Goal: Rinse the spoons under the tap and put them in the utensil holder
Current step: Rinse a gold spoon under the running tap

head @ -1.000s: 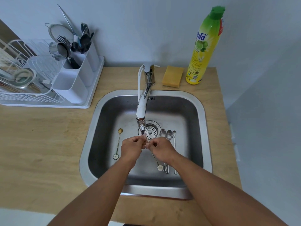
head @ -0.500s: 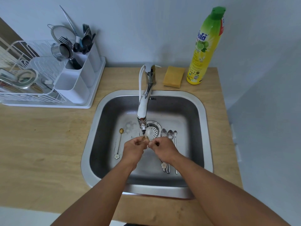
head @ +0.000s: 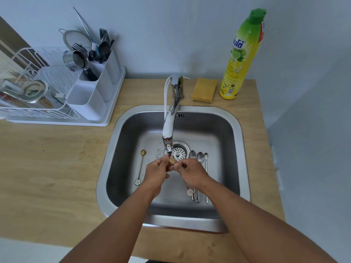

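Presently both hands, left hand (head: 156, 172) and right hand (head: 190, 172), pinch a gold flower-ended spoon (head: 171, 160) under the chrome tap (head: 169, 130) for rinsing; white utensil holder (head: 95, 92) waits well left, beyond the steel sink (head: 237, 149).

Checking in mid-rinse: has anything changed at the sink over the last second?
Hardly anything. Both hands, left hand and right hand, keep holding the gold spoon under the tap; they only shifted slightly. The other gold spoon and the three silver spoons stayed where they lay in the sink.
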`<state>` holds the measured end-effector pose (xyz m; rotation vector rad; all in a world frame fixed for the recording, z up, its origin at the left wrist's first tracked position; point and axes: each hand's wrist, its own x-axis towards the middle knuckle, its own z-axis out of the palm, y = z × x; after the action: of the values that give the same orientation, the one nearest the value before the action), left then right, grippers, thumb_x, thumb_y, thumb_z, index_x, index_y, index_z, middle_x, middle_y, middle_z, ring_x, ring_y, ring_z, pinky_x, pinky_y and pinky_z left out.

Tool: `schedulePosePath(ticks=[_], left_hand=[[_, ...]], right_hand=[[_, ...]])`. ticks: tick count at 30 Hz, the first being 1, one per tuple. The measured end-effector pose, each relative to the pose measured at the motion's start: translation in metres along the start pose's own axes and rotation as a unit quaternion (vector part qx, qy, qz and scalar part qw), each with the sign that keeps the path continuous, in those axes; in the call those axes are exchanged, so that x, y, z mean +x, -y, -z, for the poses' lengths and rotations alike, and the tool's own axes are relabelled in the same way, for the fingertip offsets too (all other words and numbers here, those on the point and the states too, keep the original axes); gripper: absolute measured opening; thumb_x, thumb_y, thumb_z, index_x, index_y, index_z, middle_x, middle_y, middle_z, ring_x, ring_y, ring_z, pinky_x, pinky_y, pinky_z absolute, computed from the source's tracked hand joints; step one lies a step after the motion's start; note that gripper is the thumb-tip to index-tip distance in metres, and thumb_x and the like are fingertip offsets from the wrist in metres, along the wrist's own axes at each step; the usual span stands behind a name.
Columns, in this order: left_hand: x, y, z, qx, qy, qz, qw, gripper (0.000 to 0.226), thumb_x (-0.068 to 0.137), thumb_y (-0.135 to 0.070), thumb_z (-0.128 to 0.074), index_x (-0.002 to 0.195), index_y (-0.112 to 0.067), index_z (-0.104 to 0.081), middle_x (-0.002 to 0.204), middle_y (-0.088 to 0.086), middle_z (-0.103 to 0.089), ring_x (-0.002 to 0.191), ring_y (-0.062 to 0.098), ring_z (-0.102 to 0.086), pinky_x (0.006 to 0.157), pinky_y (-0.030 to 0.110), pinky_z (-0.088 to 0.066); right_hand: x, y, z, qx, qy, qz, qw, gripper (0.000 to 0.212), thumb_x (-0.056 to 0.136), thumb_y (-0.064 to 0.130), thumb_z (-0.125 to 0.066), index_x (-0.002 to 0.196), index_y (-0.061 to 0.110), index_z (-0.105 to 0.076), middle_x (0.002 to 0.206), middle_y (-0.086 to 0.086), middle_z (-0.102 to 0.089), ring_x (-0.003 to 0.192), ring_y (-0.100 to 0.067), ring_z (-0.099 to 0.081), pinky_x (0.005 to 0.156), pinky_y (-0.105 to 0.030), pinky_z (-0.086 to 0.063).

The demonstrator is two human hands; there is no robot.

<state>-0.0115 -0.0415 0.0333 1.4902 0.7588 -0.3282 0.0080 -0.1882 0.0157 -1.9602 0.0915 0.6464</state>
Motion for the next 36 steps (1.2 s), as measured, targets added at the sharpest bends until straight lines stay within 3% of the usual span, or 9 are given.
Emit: schedulePosePath(ticks=[4, 9, 12, 17, 23, 26, 30, 33, 36], left_hand=[[0.001, 0.005, 0.007, -0.087, 0.067, 0.069, 0.992, 0.032, 0.105, -0.031, -0.057, 0.107, -0.007, -0.078, 0.077, 0.000, -0.067, 0.069, 0.010, -0.054, 0.064, 0.028, -0.043], [-0.001, 0.006, 0.004, -0.170, 0.126, 0.097, 0.972, 0.039, 0.089, -0.044, -0.066, 0.112, -0.016, -0.079, 0.088, -0.002, -0.075, 0.069, 0.007, -0.062, 0.062, 0.026, -0.043], [0.003, 0.004, 0.004, -0.159, 0.098, 0.112, 0.976, 0.032, 0.097, -0.043, -0.066, 0.094, -0.016, -0.083, 0.078, -0.002, -0.068, 0.063, 0.009, -0.055, 0.058, 0.026, -0.041], [0.007, -0.005, -0.001, -0.110, 0.028, 0.142, 0.983, 0.024, 0.097, -0.038, -0.066, 0.084, -0.019, -0.072, 0.069, -0.002, -0.058, 0.058, 0.009, -0.048, 0.052, 0.027, -0.036], [-0.001, -0.010, -0.002, -0.084, 0.052, 0.076, 0.992, 0.015, 0.098, -0.023, -0.069, 0.102, -0.011, -0.079, 0.079, 0.000, -0.061, 0.065, 0.009, -0.047, 0.057, 0.026, -0.040], [-0.003, -0.003, -0.001, -0.056, 0.054, 0.042, 0.996, 0.015, 0.098, -0.015, -0.069, 0.110, -0.012, -0.079, 0.084, 0.000, -0.065, 0.074, 0.011, -0.048, 0.063, 0.027, -0.044], [-0.004, -0.007, -0.006, -0.004, 0.020, 0.044, 0.999, 0.015, 0.091, -0.024, -0.077, 0.103, -0.017, -0.081, 0.081, 0.000, -0.065, 0.077, 0.014, -0.050, 0.063, 0.029, -0.045], [-0.006, -0.012, -0.010, 0.009, -0.011, 0.048, 0.999, 0.022, 0.085, -0.041, -0.082, 0.093, -0.020, -0.082, 0.073, -0.004, -0.073, 0.072, 0.013, -0.057, 0.065, 0.031, -0.046], [-0.006, -0.019, -0.015, -0.006, -0.025, 0.068, 0.997, 0.025, 0.093, -0.042, -0.072, 0.091, -0.021, -0.084, 0.087, 0.001, -0.080, 0.076, 0.014, -0.062, 0.066, 0.033, -0.045]], right_hand=[[0.000, -0.003, 0.005, 0.021, 0.035, 0.003, 0.999, 0.022, 0.098, 0.031, -0.065, 0.080, 0.023, -0.075, 0.074, 0.008, -0.068, 0.067, -0.006, -0.057, 0.069, -0.029, -0.049], [-0.005, -0.001, 0.006, 0.038, 0.078, 0.031, 0.996, 0.023, 0.101, 0.032, -0.063, 0.083, 0.024, -0.075, 0.085, 0.009, -0.075, 0.080, -0.005, -0.063, 0.080, -0.029, -0.050], [-0.007, 0.001, 0.007, 0.016, 0.070, 0.051, 0.996, 0.027, 0.101, 0.028, -0.062, 0.075, 0.030, -0.071, 0.064, 0.026, -0.065, 0.062, 0.009, -0.055, 0.067, -0.022, -0.042], [-0.007, 0.002, 0.004, -0.007, 0.051, 0.071, 0.996, 0.029, 0.101, 0.028, -0.060, 0.072, 0.032, -0.066, 0.057, 0.027, -0.059, 0.054, 0.007, -0.051, 0.057, -0.016, -0.037], [-0.006, 0.003, 0.006, 0.038, 0.020, 0.039, 0.998, 0.021, 0.102, 0.031, -0.058, 0.089, 0.026, -0.074, 0.091, 0.011, -0.074, 0.086, -0.003, -0.065, 0.075, -0.023, -0.047], [-0.007, 0.003, 0.008, 0.042, 0.026, 0.033, 0.998, 0.022, 0.102, 0.031, -0.058, 0.087, 0.026, -0.073, 0.093, 0.009, -0.074, 0.090, -0.007, -0.066, 0.077, -0.025, -0.048], [-0.010, 0.003, 0.007, 0.030, 0.031, 0.037, 0.998, 0.032, 0.101, 0.048, -0.057, 0.082, 0.027, -0.072, 0.081, 0.015, -0.070, 0.077, -0.001, -0.062, 0.070, -0.023, -0.044], [-0.009, 0.001, 0.002, 0.021, 0.035, 0.047, 0.998, 0.024, 0.102, 0.036, -0.060, 0.086, 0.024, -0.073, 0.074, 0.017, -0.066, 0.069, 0.001, -0.057, 0.070, -0.024, -0.043], [-0.009, 0.003, -0.001, 0.046, 0.033, 0.053, 0.997, 0.022, 0.102, 0.028, -0.060, 0.087, 0.020, -0.074, 0.064, 0.023, -0.063, 0.059, 0.005, -0.050, 0.064, -0.021, -0.041]])
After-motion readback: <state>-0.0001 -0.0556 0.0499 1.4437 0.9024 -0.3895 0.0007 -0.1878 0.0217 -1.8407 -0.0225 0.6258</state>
